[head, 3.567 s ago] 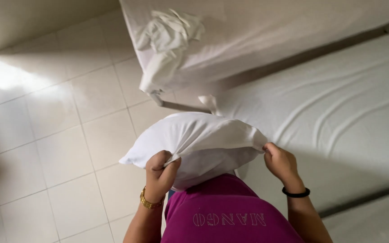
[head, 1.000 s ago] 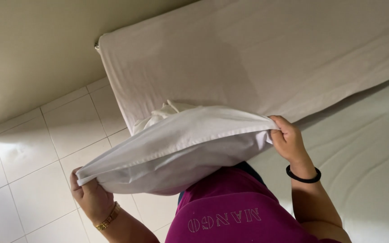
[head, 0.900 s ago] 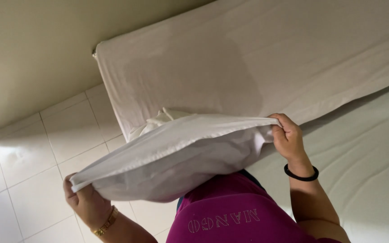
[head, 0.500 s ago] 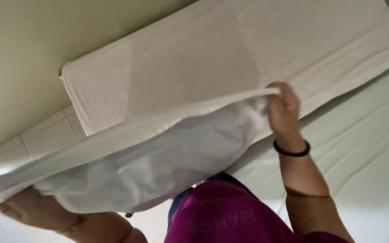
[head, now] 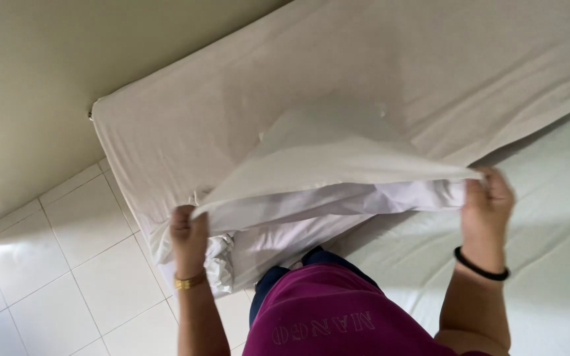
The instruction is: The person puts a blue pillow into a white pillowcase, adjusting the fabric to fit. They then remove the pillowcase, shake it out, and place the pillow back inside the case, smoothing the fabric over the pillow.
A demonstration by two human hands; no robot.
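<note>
- Left hand [head: 189, 232] is closed tight on one corner of a white pillowcase [head: 311, 171], fingers curled over the hem, a gold bangle [head: 189, 281] on the wrist.
- Right hand [head: 487, 201] pinches the opposite corner between thumb and fingers, with a black band [head: 481, 265] round that wrist.
- Both hands are spread well apart, which stretches the open edge of the pillowcase taut between them and lets the upper layer lift clear of the lower one.
- Inside or just under the opening lies more white fabric [head: 324, 201], likely the pillow; its exact outline is hard to tell.
- Held in the air, the pillowcase hangs over the near edge of a mattress [head: 430, 72] covered in a white sheet, beside a white tiled floor [head: 67, 264].
- A pale wall [head: 47, 66] runs along the mattress's far side.
</note>
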